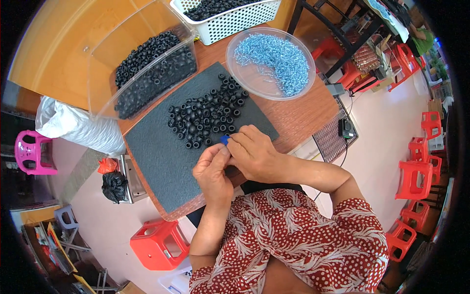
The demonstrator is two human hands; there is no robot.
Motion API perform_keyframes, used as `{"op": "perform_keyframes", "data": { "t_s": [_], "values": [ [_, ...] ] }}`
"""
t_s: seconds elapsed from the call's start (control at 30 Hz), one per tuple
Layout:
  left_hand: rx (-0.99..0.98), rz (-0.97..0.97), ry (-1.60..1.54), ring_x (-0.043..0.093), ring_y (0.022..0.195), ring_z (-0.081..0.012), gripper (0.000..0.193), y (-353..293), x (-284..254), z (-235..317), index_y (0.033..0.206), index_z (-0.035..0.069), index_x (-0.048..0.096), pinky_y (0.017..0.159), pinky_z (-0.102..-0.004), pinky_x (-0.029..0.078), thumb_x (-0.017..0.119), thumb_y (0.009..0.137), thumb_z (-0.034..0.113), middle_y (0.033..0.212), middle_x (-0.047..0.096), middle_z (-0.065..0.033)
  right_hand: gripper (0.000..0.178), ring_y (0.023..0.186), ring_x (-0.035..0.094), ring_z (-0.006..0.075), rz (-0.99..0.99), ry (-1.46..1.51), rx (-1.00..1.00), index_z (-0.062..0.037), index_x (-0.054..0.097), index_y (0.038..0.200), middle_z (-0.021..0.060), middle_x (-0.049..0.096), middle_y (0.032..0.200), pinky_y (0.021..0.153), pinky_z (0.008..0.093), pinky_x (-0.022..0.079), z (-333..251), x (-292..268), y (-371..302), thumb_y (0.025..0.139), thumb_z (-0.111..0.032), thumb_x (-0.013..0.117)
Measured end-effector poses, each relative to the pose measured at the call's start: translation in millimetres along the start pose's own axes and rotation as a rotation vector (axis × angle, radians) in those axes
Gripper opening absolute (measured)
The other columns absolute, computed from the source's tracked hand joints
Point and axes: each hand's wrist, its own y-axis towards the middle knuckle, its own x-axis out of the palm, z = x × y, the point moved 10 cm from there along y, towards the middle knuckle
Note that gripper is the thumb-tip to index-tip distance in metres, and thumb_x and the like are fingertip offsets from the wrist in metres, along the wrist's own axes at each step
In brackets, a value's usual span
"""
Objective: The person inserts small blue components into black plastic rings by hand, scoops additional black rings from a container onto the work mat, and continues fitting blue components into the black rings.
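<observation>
My left hand (214, 169) and my right hand (254, 154) meet over the near edge of a dark grey mat (166, 171). Fingers of both are closed, tip against tip, and what lies between them is hidden. A small bright blue piece (224, 139) shows at my right fingertips; whether it is held or worn on a finger, I cannot tell. Just beyond my hands, many small black round parts with holes (200, 115) lie loose on the mat. To the right of the mat, a round clear tray (236, 73) carries a heap of tiny shiny light-blue pieces (289, 61).
At the table's back left stands a clear plastic bin (105, 100) of black parts, beside a white perforated basket (230, 30) with more. A white sack (78, 125) leans left of the wooden table (313, 105). Red stools (159, 247) stand on the floor at both sides.
</observation>
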Motion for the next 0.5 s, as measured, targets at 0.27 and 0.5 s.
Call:
{"op": "perform_keyframes", "data": {
  "t_s": [0.27, 0.5],
  "values": [
    [-0.021, -0.01, -0.051, 0.061, 0.073, -0.0123, 0.016, 0.7, 5.4, -0.7, 0.096, -0.003, 0.061, 0.068, -0.0267, 0.05, 0.055, 0.092, 0.012, 0.084, 0.064, -0.0055, 0.036, 0.071, 0.047, 0.0285, 0.03, 0.019, 0.009, 0.0093, 0.053, 0.094, 0.015, 0.05, 0.08, 0.061, 0.0377, 0.04, 7.0, 1.2, -1.0, 0.063, -0.007, 0.062],
    [-0.081, -0.146, 0.092, 0.062, 0.07, -0.0148, 0.029, -5.0, 16.4, 0.2, 0.095, -0.006, 0.061, 0.066, -0.0254, 0.049, 0.05, 0.096, 0.02, 0.079, 0.065, -0.0096, 0.05, 0.069, 0.05, 0.0288, 0.044, -0.011, 0.005, 0.0091, 0.051, 0.097, 0.0148, 0.051, 0.083, 0.058, 0.0362, 0.043, 13.2, -0.5, -2.5, 0.057, -0.011, 0.074]
  ]
}}
